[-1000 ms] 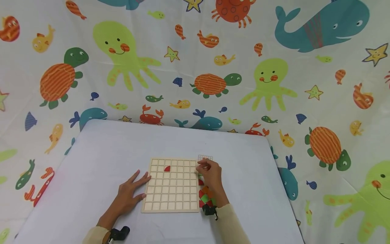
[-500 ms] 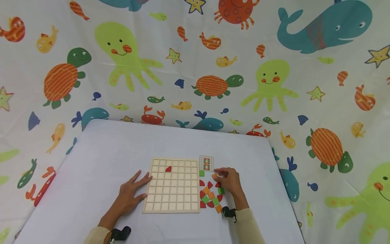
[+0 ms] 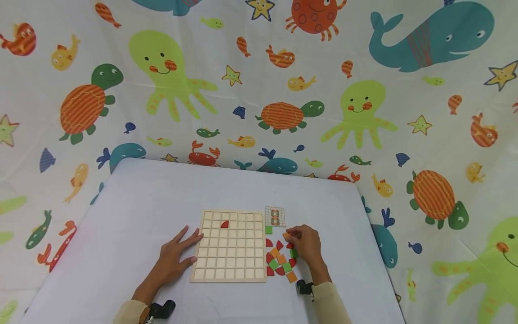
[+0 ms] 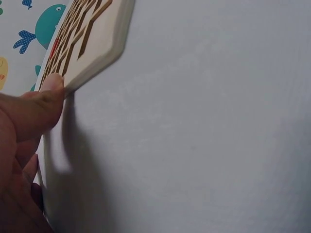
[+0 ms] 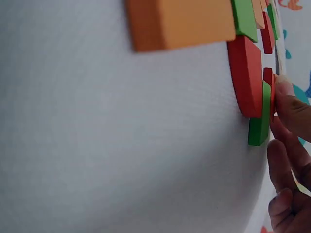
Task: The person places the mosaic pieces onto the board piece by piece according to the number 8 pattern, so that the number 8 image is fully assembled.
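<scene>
A square wooden grid board (image 3: 228, 251) lies on the table, with one red quarter-circle tile (image 3: 225, 224) in an upper cell. At its left edge my left hand (image 3: 172, 257) has its fingers spread; in the left wrist view the thumb (image 4: 52, 83) touches the board's rim. Right of the board, my right hand (image 3: 308, 245) pinches an orange square tile (image 3: 286, 236) between thumb and fingertips at the top of the loose pieces. The right wrist view shows its fingers beyond a green tile (image 5: 260, 116) and a red tile (image 5: 247, 77).
Several red, green and orange tiles (image 3: 281, 259) lie scattered along the board's right side. A green square (image 3: 269, 230) sits below a small gridded pattern card (image 3: 275, 217). The white table (image 3: 182, 184) ends at a cloth printed with sea animals (image 3: 226, 90).
My right hand has moved from the board's upper right edge to the right, uncovering the card and tiles, and has taken hold of the orange square tile. The left hand stays at the board.
</scene>
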Available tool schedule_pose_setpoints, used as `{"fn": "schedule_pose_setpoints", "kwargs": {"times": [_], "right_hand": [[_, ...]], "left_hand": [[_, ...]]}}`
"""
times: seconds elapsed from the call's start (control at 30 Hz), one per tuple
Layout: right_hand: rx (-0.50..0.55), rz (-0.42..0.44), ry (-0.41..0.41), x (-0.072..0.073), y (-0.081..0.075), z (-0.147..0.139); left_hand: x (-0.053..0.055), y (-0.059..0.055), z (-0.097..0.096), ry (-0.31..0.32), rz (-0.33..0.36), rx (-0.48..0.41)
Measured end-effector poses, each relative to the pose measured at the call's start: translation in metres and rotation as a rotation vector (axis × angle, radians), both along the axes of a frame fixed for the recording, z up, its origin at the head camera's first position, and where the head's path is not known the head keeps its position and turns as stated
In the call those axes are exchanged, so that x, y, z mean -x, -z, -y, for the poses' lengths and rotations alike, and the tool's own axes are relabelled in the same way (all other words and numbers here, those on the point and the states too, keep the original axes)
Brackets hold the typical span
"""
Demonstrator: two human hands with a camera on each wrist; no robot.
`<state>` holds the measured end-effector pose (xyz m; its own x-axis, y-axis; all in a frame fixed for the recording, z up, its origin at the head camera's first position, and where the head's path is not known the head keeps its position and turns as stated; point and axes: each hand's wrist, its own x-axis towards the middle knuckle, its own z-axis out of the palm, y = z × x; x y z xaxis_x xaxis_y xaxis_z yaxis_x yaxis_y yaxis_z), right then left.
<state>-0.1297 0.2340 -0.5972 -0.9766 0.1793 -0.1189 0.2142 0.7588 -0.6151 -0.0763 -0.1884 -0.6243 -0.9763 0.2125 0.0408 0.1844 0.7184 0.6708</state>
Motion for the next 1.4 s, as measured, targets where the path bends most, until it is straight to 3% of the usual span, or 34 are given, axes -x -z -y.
{"fn": "schedule_pose_setpoints", "kwargs": {"times": [0.1, 0.23, 0.4, 0.57, 0.8, 1.13, 1.4], "right_hand": [[-0.037, -0.004, -0.001, -0.003, 0.0, 0.001], [-0.006, -0.032, -0.009, -0.006, 0.002, 0.001], [0.159, -0.13, -0.01, -0.008, -0.001, 0.012], [0.278, -0.21, -0.088, 0.001, -0.008, 0.04], [0.393, -0.147, -0.141, 0.017, -0.013, 0.086], [0.31, -0.133, -0.152, 0.035, -0.004, 0.137], [0.208, -0.114, -0.133, 0.038, 0.001, 0.155]], "left_hand": [[-0.001, 0.0, 0.0, 0.003, -0.017, -0.004], [-0.002, 0.0, 0.0, -0.003, -0.025, -0.005], [-0.003, -0.001, 0.001, -0.004, -0.015, -0.009], [-0.002, -0.003, 0.001, -0.01, -0.026, -0.013], [0.0, -0.002, 0.001, -0.006, -0.026, -0.011], [0.001, -0.001, 0.0, -0.012, -0.01, 0.003], [-0.001, 0.0, -0.001, -0.013, -0.001, -0.006]]}}
